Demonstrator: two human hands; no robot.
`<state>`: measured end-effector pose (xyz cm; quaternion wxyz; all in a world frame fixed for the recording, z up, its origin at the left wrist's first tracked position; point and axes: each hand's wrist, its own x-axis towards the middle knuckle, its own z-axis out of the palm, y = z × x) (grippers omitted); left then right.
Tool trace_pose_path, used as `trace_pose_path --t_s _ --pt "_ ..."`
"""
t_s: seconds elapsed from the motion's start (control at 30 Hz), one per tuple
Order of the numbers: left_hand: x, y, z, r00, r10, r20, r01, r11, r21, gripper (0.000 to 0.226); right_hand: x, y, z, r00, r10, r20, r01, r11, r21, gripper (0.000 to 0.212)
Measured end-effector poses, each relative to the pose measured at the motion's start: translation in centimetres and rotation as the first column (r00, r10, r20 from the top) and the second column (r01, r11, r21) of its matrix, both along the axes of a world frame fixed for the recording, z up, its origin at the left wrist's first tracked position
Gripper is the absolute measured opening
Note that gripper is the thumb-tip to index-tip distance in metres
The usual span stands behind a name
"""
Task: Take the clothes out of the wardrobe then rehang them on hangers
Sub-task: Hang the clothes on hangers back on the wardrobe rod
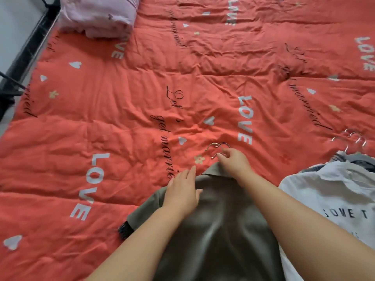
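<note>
Hanger hooks [218,150]: pinching one with right hand [233,161], probably freeing it. Pressing flat left hand [181,191] on olive garment [219,230] as anchor.

A coral-red quilt [142,88], printed with white "LOVE" lettering, black script and small hearts, spreads wrinkled across the bed in front of me under soft, even light. A folded lilac blanket [97,15] lies at its far left corner, beside the black metal bed frame [34,41] that runs along a pale grey floor [14,21].
</note>
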<state>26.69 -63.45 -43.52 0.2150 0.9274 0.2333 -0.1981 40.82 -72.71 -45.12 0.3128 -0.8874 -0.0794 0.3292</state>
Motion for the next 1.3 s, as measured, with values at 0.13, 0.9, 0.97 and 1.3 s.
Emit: trace_pose_path --t_s 0.13,0.9,0.97,1.3 --pt "-0.5 -0.5 0.6 0.999 0.002 -0.045 -0.002 1.0 0.01 0.062 -0.7 0.0 1.8 0.999 -0.031 -0.027 0.033 0.996 0.083 0.022" --pt "-32.5 11.4 28.7 0.597 0.516 0.614 -0.455 0.848 -0.271 0.033 -28.0 12.8 35.2 0.737 0.383 0.558 -0.597 0.756 0.27 0.044" --pt "-37.6 13.8 31.6 0.542 0.531 0.651 -0.517 0.822 -0.24 0.034 -31.3 14.0 37.2 0.573 0.46 0.678 -0.711 0.69 0.132 0.063" --pt "-62.7 19.7 44.1 0.299 0.513 0.805 -0.77 0.628 -0.113 0.034 -51.9 24.9 44.8 -0.078 0.413 0.907 -0.911 0.34 -0.233 0.092"
